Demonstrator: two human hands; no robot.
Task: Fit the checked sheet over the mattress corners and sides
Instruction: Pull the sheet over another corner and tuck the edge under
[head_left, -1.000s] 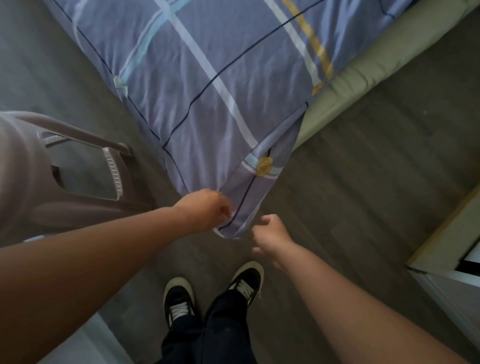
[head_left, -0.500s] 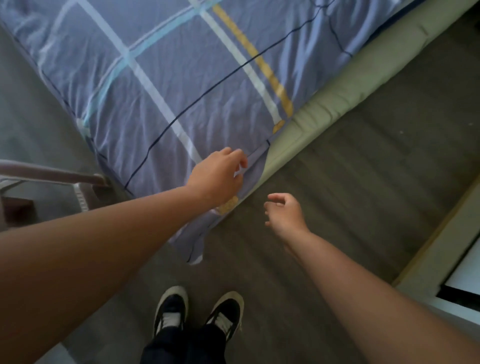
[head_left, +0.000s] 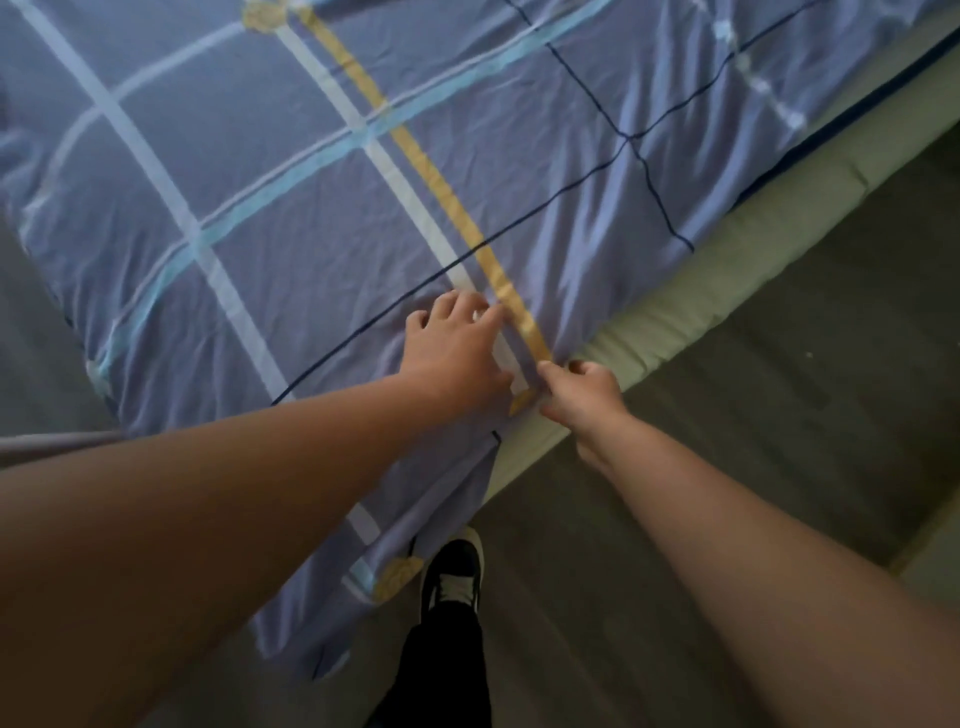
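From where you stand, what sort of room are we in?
Most likely a bedroom. A checked sheet is spread over a mattress, whose green side is still bare along one edge. One corner of the sheet hangs down towards a dark, wood-look floor, as in a home.

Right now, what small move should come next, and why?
Probably the right hand should draw the edge of the checked sheet it pinches down over the bare green side of the mattress, while the left hand presses the top flat.

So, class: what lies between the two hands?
A strip of sheet, its yellow stripe running between left hand and right hand, in the head view.
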